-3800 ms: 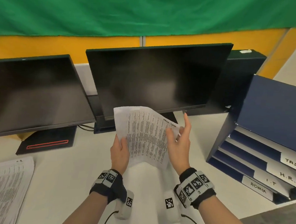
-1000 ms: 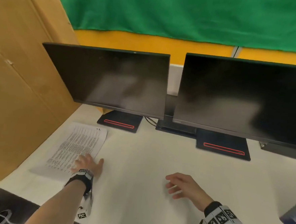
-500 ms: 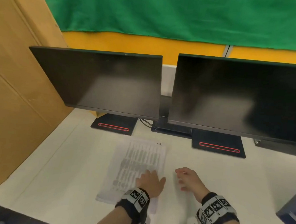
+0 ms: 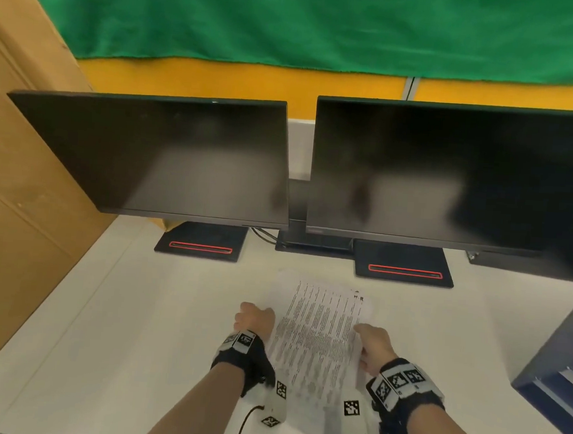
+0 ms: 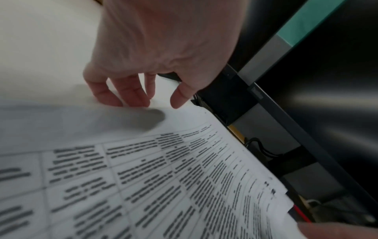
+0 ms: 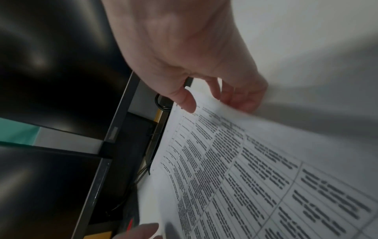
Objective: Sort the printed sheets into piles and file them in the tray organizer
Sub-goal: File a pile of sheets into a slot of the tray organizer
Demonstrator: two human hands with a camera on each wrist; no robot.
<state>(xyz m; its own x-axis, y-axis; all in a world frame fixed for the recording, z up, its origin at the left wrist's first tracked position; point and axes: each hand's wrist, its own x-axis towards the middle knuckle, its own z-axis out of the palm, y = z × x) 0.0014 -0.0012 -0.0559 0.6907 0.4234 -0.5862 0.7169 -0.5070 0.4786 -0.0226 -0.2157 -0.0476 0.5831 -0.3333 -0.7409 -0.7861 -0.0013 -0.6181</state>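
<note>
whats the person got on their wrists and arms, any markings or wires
Both forearms are bare, with no sleeves. The left hand and right hand each have a black wrist band carrying white plates printed with black square-pattern tags. A white tagged block hangs under each wrist, trailing a thin black cable.

Your bench [image 4: 134, 335]: white top, brown board wall along its left edge. On it you have two black monitor bases, left [image 4: 202, 241] and right [image 4: 404, 264], each with a red stripe; black cables [image 4: 263, 234] between them; a dark blue tray organizer [image 4: 552, 367] at the right edge; printed sheets [image 4: 320, 341] at front centre, whether flat or lifted unclear.
</note>
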